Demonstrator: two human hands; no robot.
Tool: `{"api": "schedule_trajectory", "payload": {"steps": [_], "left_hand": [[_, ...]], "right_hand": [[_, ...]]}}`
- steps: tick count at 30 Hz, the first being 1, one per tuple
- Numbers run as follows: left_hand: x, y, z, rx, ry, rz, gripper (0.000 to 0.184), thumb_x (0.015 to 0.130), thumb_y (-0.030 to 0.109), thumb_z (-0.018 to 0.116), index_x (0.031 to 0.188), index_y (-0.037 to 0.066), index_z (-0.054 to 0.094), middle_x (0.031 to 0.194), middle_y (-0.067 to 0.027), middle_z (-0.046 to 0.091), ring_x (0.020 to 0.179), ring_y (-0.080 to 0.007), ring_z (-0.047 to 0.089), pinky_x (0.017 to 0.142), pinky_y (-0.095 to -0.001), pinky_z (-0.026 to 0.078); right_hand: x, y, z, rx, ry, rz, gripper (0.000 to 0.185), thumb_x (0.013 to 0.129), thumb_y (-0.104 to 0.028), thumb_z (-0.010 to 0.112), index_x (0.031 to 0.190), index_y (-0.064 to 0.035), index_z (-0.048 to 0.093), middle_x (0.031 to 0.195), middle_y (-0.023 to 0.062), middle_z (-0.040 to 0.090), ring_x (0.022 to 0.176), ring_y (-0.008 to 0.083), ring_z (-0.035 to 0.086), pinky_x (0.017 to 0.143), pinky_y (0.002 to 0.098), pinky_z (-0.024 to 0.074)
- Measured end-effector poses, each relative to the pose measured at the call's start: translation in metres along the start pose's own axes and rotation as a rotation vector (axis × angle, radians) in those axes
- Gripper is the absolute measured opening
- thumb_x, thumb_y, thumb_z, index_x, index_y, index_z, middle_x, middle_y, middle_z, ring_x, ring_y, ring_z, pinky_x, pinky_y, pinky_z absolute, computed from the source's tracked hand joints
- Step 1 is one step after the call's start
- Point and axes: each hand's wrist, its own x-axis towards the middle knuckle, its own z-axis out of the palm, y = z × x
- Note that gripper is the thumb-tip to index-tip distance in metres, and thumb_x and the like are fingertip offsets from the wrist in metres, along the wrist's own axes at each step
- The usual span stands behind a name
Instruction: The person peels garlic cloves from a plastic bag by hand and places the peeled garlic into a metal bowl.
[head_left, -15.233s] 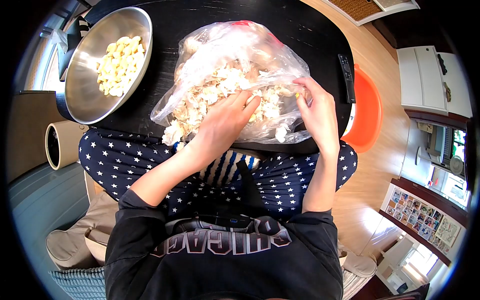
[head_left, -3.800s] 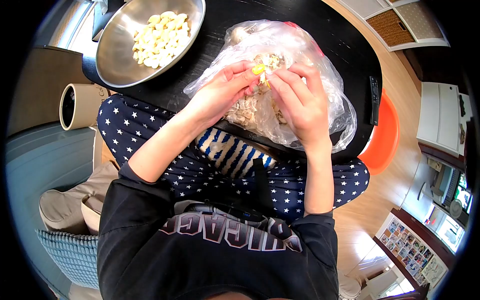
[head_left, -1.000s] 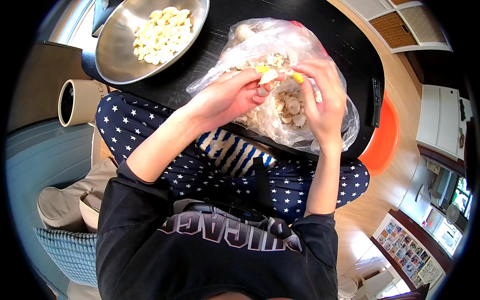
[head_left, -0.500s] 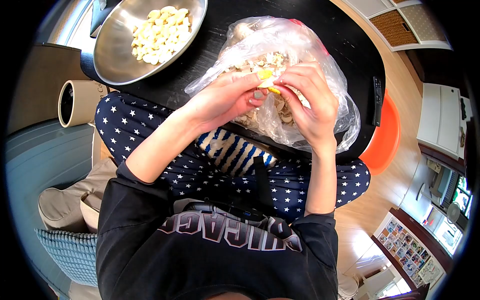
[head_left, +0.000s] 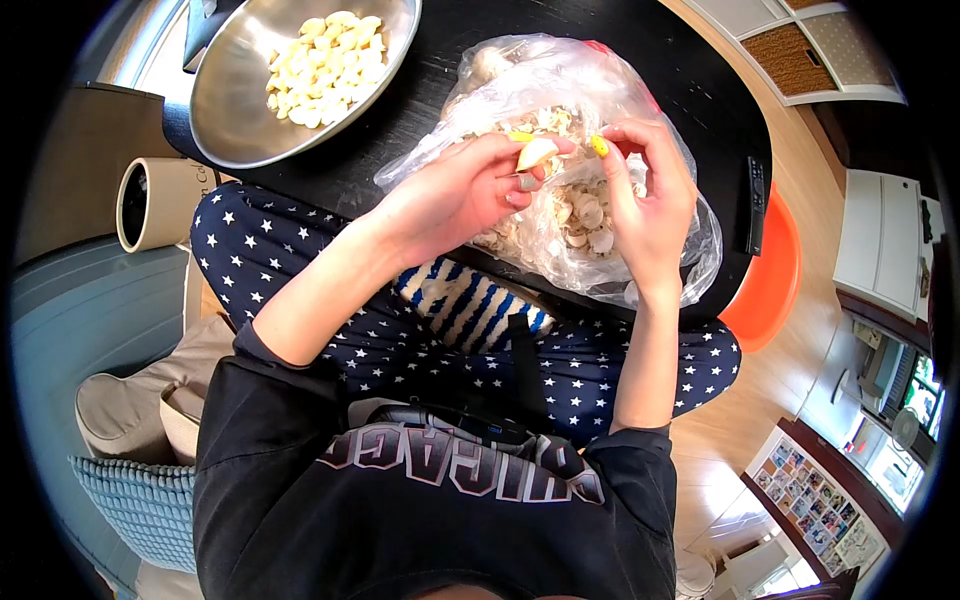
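Observation:
A pale peeled garlic clove (head_left: 537, 153) is pinched between the thumb and fingers of my left hand (head_left: 445, 200), above the bag. Just right of it, apart from the clove, is my right hand (head_left: 655, 205). Its thumb and index fingertips come together; whether a bit of skin is between them I cannot make out. Under both hands a clear plastic bag (head_left: 550, 75) lies open, with dry garlic skins (head_left: 590, 215) inside. At the upper left a steel bowl (head_left: 228, 112) holds a heap of peeled garlic cloves (head_left: 328, 75).
The bag and bowl rest on a black table (head_left: 445, 60). A remote control (head_left: 755, 205) lies at its right edge, beside an orange chair (head_left: 775, 270). To the left stands a beige cup-shaped container (head_left: 170, 205). My crossed legs are under the table edge.
My right hand has come off the clove and moved right, leaving a gap between the hands. The clove stays in my left hand, now more plainly in view.

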Motion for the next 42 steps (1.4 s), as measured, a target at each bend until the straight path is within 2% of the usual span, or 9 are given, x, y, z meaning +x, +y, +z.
{"api": "schedule_trajectory", "payload": {"steps": [1,5,11,13,14,16,26,31,42], "left_hand": [[0.001,0.0,-0.001,-0.037,-0.003,-0.004,0.043,0.094,0.015,0.033,0.13,-0.009,0.036,0.129,-0.0108,0.048,0.081,-0.0085,0.045,0.07,-0.0212,0.04],[0.001,0.0,-0.002,-0.06,0.016,-0.014,0.042,0.094,0.015,0.033,0.129,-0.009,0.037,0.126,-0.01,0.049,0.081,-0.009,0.045,0.07,-0.0212,0.04],[0.003,-0.002,-0.01,-0.049,-0.079,-0.019,0.041,0.095,0.013,0.034,0.13,-0.008,0.037,0.112,-0.0108,0.053,0.084,-0.0091,0.047,0.071,-0.0206,0.041],[0.004,-0.003,-0.011,0.013,-0.064,-0.023,0.04,0.096,0.014,0.034,0.129,-0.008,0.038,0.107,-0.0106,0.055,0.086,-0.0091,0.049,0.075,-0.02,0.042],[0.004,-0.003,-0.01,0.013,-0.064,-0.024,0.04,0.096,0.014,0.034,0.129,-0.008,0.038,0.107,-0.0106,0.055,0.086,-0.0091,0.049,0.075,-0.02,0.042],[0.003,-0.005,-0.01,0.035,-0.053,-0.012,0.039,0.097,0.014,0.035,0.128,-0.008,0.04,0.106,-0.0095,0.057,0.091,-0.01,0.053,0.079,-0.02,0.044],[-0.002,-0.007,-0.006,0.037,0.095,0.005,0.036,0.098,0.019,0.037,0.124,-0.006,0.043,0.113,-0.0111,0.056,0.102,-0.0131,0.056,0.088,-0.0237,0.046],[-0.001,-0.013,-0.011,-0.05,-0.028,0.053,0.036,0.099,0.024,0.036,0.123,-0.002,0.043,0.115,-0.0102,0.054,0.108,-0.0161,0.052,0.097,-0.0307,0.041],[-0.005,-0.011,-0.006,-0.061,0.008,0.035,0.032,0.097,0.022,0.04,0.118,-0.001,0.047,0.112,-0.0091,0.056,0.107,-0.0153,0.053,0.097,-0.0322,0.04]], "right_hand": [[0.0,0.0,-0.001,-0.068,-0.042,0.051,0.015,0.077,0.006,0.059,0.091,-0.0005,0.058,0.084,0.0106,0.059,0.078,0.0206,0.059,0.068,0.0283,0.0463],[-0.001,0.003,0.004,-0.023,-0.041,0.07,0.017,0.078,0.005,0.058,0.094,-0.001,0.059,0.085,0.0116,0.06,0.077,0.0208,0.06,0.068,0.0284,0.0468],[-0.001,0.006,0.002,-0.254,-0.062,-0.09,0.017,0.078,0.004,0.057,0.095,-0.0005,0.061,0.086,0.0117,0.06,0.08,0.0256,0.059,0.073,0.0313,0.0471],[-0.002,-0.003,0.001,-0.031,-0.072,0.259,0.018,0.077,0.003,0.057,0.094,-0.0008,0.061,0.089,0.0112,0.06,0.086,0.0268,0.058,0.077,0.0327,0.0457],[-0.001,-0.003,0.001,-0.031,-0.072,0.26,0.018,0.077,0.003,0.057,0.094,-0.0008,0.061,0.089,0.0112,0.06,0.086,0.0268,0.058,0.077,0.0327,0.0457],[0.0,0.0,0.001,-0.141,-0.064,0.104,0.017,0.076,0.003,0.059,0.093,-0.0006,0.061,0.09,0.0113,0.06,0.087,0.0257,0.057,0.077,0.0323,0.0453],[-0.001,-0.018,0.011,-0.028,-0.011,-0.135,0.022,0.066,0.0,0.071,0.086,-0.0041,0.063,0.085,0.0073,0.06,0.082,0.0237,0.054,0.074,0.0319,0.044],[-0.004,-0.022,0.02,-0.12,-0.062,-0.221,0.027,0.062,-0.003,0.073,0.086,-0.0066,0.062,0.088,0.0037,0.058,0.086,0.026,0.051,0.074,0.035,0.0443],[-0.005,-0.017,0.02,-0.185,-0.062,-0.409,0.026,0.061,0.0,0.069,0.086,-0.0049,0.062,0.088,0.0049,0.059,0.08,0.0233,0.054,0.067,0.0342,0.0474]]}}
